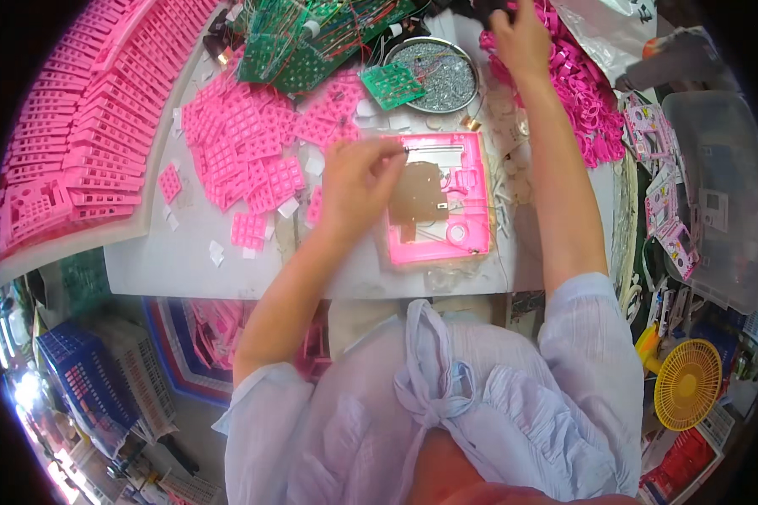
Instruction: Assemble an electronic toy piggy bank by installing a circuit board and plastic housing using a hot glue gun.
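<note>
My left hand (364, 181) is closed in a pinch at the upper left corner of a pink plastic housing (482, 215) lying on the table. What its fingertips hold is too small to make out. Inside the housing sits a brown board (417, 192) with a thin metal rod (434, 150) above it. My right arm stretches to the far edge of the view, where my right hand (520, 38) closes at a dark object (484, 8). That object is cut off by the rim, so its kind is unclear. Magenta straps (585, 118) lie piled beside this hand.
Pink keypads (244, 143) lie heaped left of the housing. Behind them are green circuit boards (303, 42) with wires, and a round metal dish (472, 88) of small screws. Stacked pink casings (101, 126) fill the left. A yellow fan (688, 385) stands at the lower right.
</note>
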`<state>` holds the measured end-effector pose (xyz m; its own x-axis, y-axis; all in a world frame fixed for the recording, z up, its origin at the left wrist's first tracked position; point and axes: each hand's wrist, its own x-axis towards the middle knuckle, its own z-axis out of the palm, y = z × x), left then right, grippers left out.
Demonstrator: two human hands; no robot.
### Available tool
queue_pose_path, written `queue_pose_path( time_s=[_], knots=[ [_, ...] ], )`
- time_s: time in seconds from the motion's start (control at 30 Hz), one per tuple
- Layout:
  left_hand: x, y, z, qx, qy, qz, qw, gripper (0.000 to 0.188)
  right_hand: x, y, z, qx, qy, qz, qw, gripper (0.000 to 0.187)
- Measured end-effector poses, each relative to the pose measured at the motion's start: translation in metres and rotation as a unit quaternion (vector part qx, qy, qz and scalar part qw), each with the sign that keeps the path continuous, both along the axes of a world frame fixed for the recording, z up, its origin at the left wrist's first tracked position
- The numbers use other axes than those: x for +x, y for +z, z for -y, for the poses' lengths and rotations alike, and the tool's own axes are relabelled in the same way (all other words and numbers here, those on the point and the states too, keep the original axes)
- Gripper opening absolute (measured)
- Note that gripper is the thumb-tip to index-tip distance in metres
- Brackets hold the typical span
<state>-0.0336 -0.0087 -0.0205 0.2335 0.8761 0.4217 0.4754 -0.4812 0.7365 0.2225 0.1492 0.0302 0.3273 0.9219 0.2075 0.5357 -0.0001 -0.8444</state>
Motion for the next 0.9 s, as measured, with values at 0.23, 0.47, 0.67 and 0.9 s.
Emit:
queue_pose_path(
  time_s=[0.23,0.47,0.67,0.9],
  knots=[
    [0.0,-0.01,-0.002,-0.112,-0.029,0.167,0.979,0.011,0.024,0.009,0.144,-0.284,0.292,-0.207,0.889,0.021],
    [-0.003,0.0,0.004,0.007,-0.097,-0.077,0.992,0.013,-0.013,0.011,0.176,-0.089,0.27,0.097,0.954,0.026],
    [-0.002,0.003,0.003,0.01,-0.094,-0.049,0.994,0.012,-0.004,-0.013,0.178,0.094,0.403,0.221,0.883,0.041],
    [-0.008,0.001,-0.005,-0.002,-0.085,0.004,0.996,0.011,-0.018,0.002,0.161,0.008,0.332,0.3,0.894,0.035]
  ],
)
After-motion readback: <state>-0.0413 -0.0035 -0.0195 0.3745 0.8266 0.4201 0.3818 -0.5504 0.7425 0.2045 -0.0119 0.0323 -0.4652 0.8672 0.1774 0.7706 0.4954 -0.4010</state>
